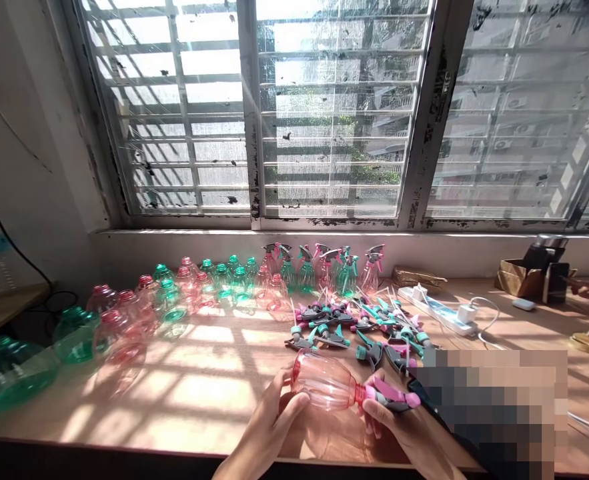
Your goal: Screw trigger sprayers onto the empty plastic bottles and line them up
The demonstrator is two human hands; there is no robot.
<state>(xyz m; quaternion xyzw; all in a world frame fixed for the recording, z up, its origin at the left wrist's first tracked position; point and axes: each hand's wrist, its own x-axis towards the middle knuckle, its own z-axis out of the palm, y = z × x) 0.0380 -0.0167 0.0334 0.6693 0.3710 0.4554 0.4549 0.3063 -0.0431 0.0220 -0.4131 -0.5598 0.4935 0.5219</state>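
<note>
Small home assembly workroom: wooden worktop [214,387] beneath a barred, weathered window [324,113], stocked with rows of empty pink and green spray bottles [174,300], a heap of loose trigger spray heads [354,327], finished bottles [324,267] along the sill, and a power strip [437,310].
</note>
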